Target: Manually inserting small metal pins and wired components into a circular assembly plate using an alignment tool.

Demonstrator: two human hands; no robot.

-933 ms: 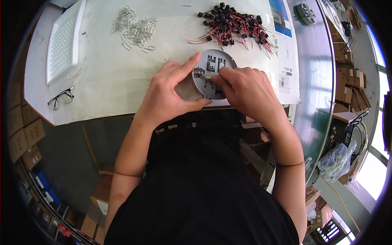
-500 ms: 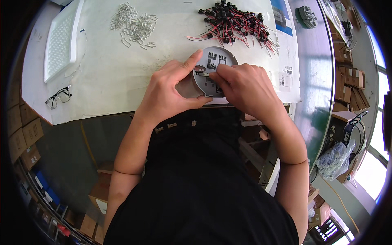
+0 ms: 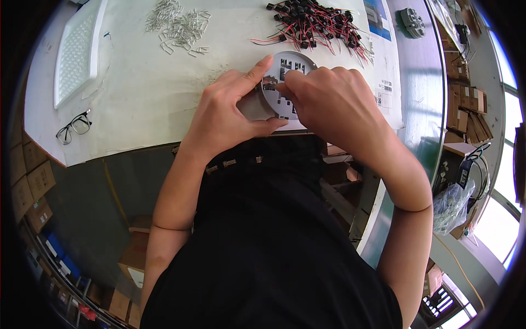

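A round grey plastic housing [image 3: 273, 100], like a shallow cup with slots and small metal parts inside, stands tilted near the table's front edge. My left hand [image 3: 222, 112] grips it from the left side, thumb at the upper rim and a finger below. My right hand [image 3: 339, 104] is closed over its right part, fingertips pressed together inside the cup. Whatever those fingertips pinch is hidden behind them. Beyond the housing lies a heap of small black components with red and black wires [image 3: 323, 27]. Bent silvery metal pieces [image 3: 183, 30] lie in a pile farther left.
A white textured tray [image 3: 82, 52] stands at the table's left, with eyeglasses [image 3: 75, 127] near it. At the far right another grey plastic part [image 3: 411, 23] rests on a glossy surface. Cardboard boxes [image 3: 471, 98] and a clear plastic bag [image 3: 452, 205] are off to the right.
My right hand has rolled over, its wrist and elbow swinging outward to the right, with the fingertips still inside the housing. My left hand keeps its hold. The view has shifted slightly.
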